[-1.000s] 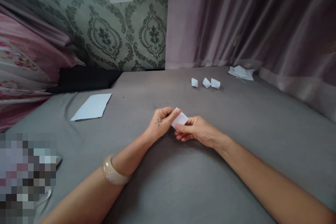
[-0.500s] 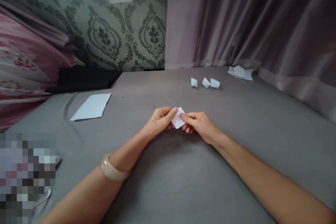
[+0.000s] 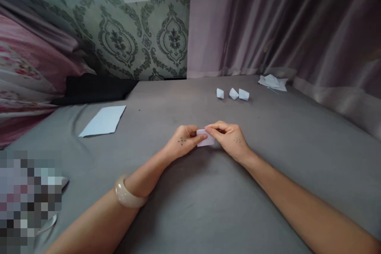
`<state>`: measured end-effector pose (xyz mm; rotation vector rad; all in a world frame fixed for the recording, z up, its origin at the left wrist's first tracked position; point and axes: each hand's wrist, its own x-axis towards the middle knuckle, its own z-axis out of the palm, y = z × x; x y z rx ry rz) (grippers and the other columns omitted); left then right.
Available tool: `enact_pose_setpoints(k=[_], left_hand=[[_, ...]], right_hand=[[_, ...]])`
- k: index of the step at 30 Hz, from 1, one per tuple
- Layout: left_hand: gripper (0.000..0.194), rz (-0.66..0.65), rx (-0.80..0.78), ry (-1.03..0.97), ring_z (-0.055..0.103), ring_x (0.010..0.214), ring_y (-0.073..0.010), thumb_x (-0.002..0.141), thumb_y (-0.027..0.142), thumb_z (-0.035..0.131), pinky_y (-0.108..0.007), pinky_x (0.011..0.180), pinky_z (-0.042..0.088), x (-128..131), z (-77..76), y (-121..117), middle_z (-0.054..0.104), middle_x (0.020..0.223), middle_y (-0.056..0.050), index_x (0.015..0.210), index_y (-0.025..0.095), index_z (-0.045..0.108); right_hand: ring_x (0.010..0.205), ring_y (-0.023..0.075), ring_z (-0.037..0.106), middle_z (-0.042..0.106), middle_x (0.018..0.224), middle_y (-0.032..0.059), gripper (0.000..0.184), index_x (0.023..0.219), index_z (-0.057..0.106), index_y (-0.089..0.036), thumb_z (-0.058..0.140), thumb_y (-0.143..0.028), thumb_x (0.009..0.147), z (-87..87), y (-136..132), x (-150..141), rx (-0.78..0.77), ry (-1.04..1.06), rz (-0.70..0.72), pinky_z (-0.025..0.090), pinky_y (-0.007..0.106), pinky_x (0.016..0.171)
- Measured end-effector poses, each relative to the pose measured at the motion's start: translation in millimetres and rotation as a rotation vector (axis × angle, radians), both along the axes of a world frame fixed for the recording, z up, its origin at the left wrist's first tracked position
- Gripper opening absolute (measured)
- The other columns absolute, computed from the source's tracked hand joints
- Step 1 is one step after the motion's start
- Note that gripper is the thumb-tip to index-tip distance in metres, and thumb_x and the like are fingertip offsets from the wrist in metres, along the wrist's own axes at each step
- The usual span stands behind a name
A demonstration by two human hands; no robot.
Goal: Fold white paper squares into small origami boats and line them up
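Between my two hands is a small piece of folded white paper (image 3: 204,142), held above the grey sheet (image 3: 190,198). My left hand (image 3: 186,139) grips its left side, the thumb lying across the front face. At the upper right corner my right hand (image 3: 229,137) pinches the paper between thumb and fingers. The fingers behind the paper are mostly hidden. A pale bangle (image 3: 129,193) circles my left wrist.
Three small folded white paper shapes (image 3: 220,93) stand farther back. Behind them to the right lies a pile of white paper pieces (image 3: 273,82). White sheets (image 3: 104,121) lie at the left, near a black cloth (image 3: 98,89). Curtains (image 3: 238,20) hang behind.
The folded paper has turned from a diamond to a level rectangle. My right hand has shifted to its upper corner, and my left thumb has slid down across its face.
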<state>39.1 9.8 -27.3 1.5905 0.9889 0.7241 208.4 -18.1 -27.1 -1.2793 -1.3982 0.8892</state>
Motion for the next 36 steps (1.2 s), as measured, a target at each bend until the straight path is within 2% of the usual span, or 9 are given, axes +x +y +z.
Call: enact_pose_setpoints(k=[4,7,10,14,22,24,27,30,36], left_hand=[[0.031,0.025,-0.164,-0.203,0.057,0.061,-0.0111,0.067,0.039,0.075,-0.021,0.056,0.04,5.1,4.2,-2.7,0.066,0.071,-0.003,0.081,0.012,0.066],[0.03,0.101,-0.211,-0.295,0.06,0.067,-0.0134,0.066,0.036,0.076,-0.024,0.064,0.045,7.2,6.9,-3.0,0.069,0.075,-0.007,0.081,0.011,0.068],[0.027,0.182,-0.167,-0.304,0.058,0.063,-0.012,0.067,0.037,0.075,-0.024,0.062,0.045,6.5,7.0,-2.7,0.067,0.07,-0.005,0.075,0.011,0.069],[0.028,0.133,-0.064,-0.217,0.054,0.058,-0.0099,0.068,0.039,0.074,-0.021,0.055,0.04,5.5,6.5,-4.3,0.066,0.066,-0.003,0.073,0.011,0.069],[0.027,0.169,-0.139,-0.402,0.057,0.066,-0.0113,0.069,0.037,0.075,-0.024,0.066,0.044,7.9,6.8,-4.4,0.067,0.071,-0.003,0.079,0.013,0.071],[0.024,0.187,-0.115,-0.387,0.055,0.065,-0.0106,0.07,0.036,0.074,-0.023,0.064,0.043,7.0,6.5,-3.5,0.066,0.069,-0.003,0.076,0.013,0.072],[0.023,0.192,-0.054,-0.301,0.051,0.059,-0.0089,0.069,0.035,0.075,-0.021,0.058,0.038,5.7,7.2,-3.2,0.063,0.063,-0.001,0.071,0.012,0.072],[0.026,0.166,-0.015,-0.232,0.049,0.056,-0.0085,0.069,0.038,0.074,-0.021,0.053,0.035,5.6,8.4,-3.9,0.062,0.061,0.0,0.071,0.012,0.071],[0.027,0.098,-0.042,-0.252,0.056,0.064,-0.0113,0.07,0.037,0.074,-0.022,0.062,0.042,3.4,4.2,-1.4,0.068,0.075,-0.004,0.081,0.013,0.071]], right_hand=[[0.071,0.0139,0.058,0.067,0.075,0.001,0.023,0.075,0.069,-0.02,0.073,-0.042,0.068,-2.5,0.6,-3.1,-0.103,0.273,-0.106,0.045,0.028,0.069],[0.07,0.0135,0.058,0.067,0.076,0.0011,0.029,0.077,0.067,-0.019,0.073,-0.046,0.067,-5.0,0.8,-4.8,-0.174,0.456,-0.116,0.046,0.029,0.072],[0.075,0.0145,0.06,0.068,0.08,0.0021,0.029,0.081,0.067,-0.02,0.072,-0.046,0.069,-3.5,-0.2,-3.5,-0.166,0.36,-0.079,0.046,0.03,0.075],[0.079,0.0156,0.06,0.07,0.084,0.0026,0.025,0.084,0.071,-0.021,0.073,-0.041,0.069,2.1,-1.1,-1.5,-0.105,0.181,-0.037,0.046,0.03,0.077],[0.073,0.0133,0.06,0.069,0.078,0.0003,0.028,0.077,0.069,-0.021,0.078,-0.042,0.062,-2.1,1.8,-4.9,-0.271,0.558,-0.054,0.046,0.03,0.076],[0.074,0.0129,0.06,0.069,0.081,0.0002,0.028,0.081,0.07,-0.021,0.078,-0.041,0.063,-2.4,1.5,-3.7,-0.269,0.536,-0.013,0.046,0.029,0.077],[0.076,0.0131,0.06,0.068,0.082,-0.0003,0.029,0.089,0.071,-0.023,0.077,-0.038,0.065,-0.4,0.5,-0.9,-0.161,0.36,0.02,0.046,0.029,0.077],[0.076,0.0154,0.06,0.07,0.079,0.0014,0.023,0.079,0.072,-0.022,0.077,-0.039,0.064,1.6,0.2,-0.3,-0.115,0.244,-0.006,0.046,0.031,0.076],[0.076,0.0152,0.061,0.071,0.083,0.0025,0.028,0.079,0.071,-0.021,0.078,-0.042,0.061,-2.7,3.5,-0.9,-0.205,0.407,-0.062,0.047,0.031,0.077]])
